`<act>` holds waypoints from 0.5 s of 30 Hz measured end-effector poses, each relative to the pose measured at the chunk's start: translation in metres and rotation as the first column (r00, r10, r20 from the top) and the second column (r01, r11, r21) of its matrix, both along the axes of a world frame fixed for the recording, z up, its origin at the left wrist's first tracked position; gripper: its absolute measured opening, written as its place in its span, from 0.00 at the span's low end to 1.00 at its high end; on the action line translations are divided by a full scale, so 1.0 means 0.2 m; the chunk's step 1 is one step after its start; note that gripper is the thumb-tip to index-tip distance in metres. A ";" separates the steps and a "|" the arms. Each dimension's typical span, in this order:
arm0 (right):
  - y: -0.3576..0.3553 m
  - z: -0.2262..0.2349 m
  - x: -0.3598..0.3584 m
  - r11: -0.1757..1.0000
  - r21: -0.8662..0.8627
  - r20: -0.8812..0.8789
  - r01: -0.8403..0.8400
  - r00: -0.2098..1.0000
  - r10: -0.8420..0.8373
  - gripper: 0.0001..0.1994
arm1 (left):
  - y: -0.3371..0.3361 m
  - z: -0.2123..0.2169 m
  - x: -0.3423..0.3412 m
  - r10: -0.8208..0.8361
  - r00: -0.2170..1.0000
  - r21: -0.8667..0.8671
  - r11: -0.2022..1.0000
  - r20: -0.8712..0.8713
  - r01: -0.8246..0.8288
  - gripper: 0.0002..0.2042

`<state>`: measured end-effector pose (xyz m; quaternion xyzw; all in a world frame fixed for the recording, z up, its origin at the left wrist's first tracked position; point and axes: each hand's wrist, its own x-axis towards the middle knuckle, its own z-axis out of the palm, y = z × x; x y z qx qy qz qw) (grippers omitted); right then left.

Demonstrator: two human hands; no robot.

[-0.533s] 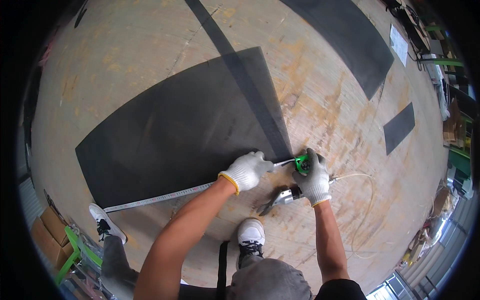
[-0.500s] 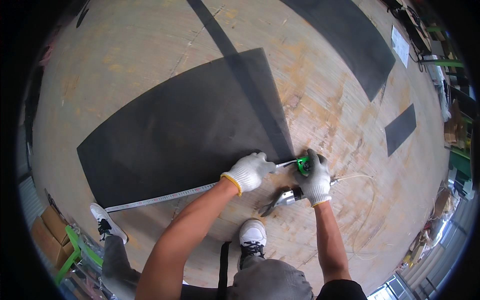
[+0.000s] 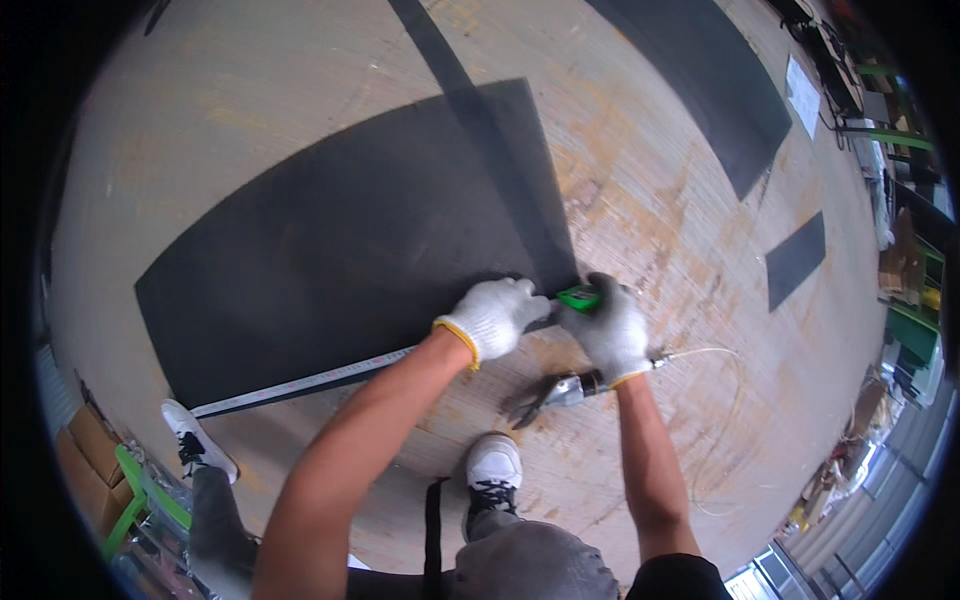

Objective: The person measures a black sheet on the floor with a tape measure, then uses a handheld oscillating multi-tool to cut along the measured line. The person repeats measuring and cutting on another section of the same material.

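Observation:
A large dark grey sheet (image 3: 370, 220) with a curved far edge lies flat before me. The white blade of a tape measure (image 3: 300, 382) runs along its near edge, reaching the near left corner beside my left shoe (image 3: 198, 440). My gloved left hand (image 3: 497, 315) is closed on the blade near the sheet's right end; its fingertips partly hide the blade. My gloved right hand (image 3: 608, 322) grips the green tape measure case (image 3: 578, 298) at the near right corner. Below that hand lies a silver power shear (image 3: 566, 391) with dark jaws, its body partly hidden.
A thin pale hose (image 3: 735, 375) trails from the shear. A larger dark sheet (image 3: 710, 90) and a small dark piece (image 3: 796, 262) lie further right, with a white paper (image 3: 802, 95) beyond. Cardboard boxes (image 3: 95, 455) stand at the lower left. My other shoe (image 3: 494, 465) is close below.
My right hand and the case have moved left and away from me, up to my left hand. The blade now lies slightly in from the sheet's near edge. The view has shifted a little.

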<state>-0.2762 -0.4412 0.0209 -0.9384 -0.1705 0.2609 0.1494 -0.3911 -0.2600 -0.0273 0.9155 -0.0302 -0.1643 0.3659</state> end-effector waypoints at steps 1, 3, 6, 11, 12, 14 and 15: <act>0.00 -0.02 -0.03 0.998 0.064 -0.012 -0.013 1.000 0.014 0.34 | 0.00 -0.01 0.01 -0.021 1.000 -0.002 1.000 0.000 0.021 0.14; -0.05 -0.04 -0.09 0.975 0.205 0.031 -0.089 0.996 0.084 0.39 | 0.02 -0.03 0.01 -0.007 1.000 -0.013 1.000 -0.006 0.007 0.14; -0.15 -0.06 -0.19 0.887 0.366 -0.228 0.280 0.951 -0.206 0.36 | 0.03 -0.02 0.00 0.019 1.000 -0.037 0.999 -0.011 -0.020 0.13; -0.24 -0.12 -0.22 0.972 0.185 -0.001 0.148 0.989 -0.150 0.28 | 0.05 0.02 0.03 0.036 0.995 -0.119 0.992 -0.098 -0.048 0.13; -0.22 -0.14 -0.21 0.984 0.170 0.081 0.050 0.995 -0.065 0.23 | 0.06 0.02 0.04 0.058 0.988 -0.153 0.985 -0.142 -0.080 0.14; -0.20 -0.16 -0.18 0.983 0.174 0.084 0.058 0.994 -0.073 0.21 | 0.07 0.03 0.05 0.051 0.984 -0.205 0.975 -0.171 -0.086 0.14; -0.19 -0.17 -0.17 0.984 0.171 0.074 0.043 0.996 -0.056 0.19 | 0.08 0.03 0.04 0.052 0.980 -0.230 0.968 -0.192 -0.097 0.14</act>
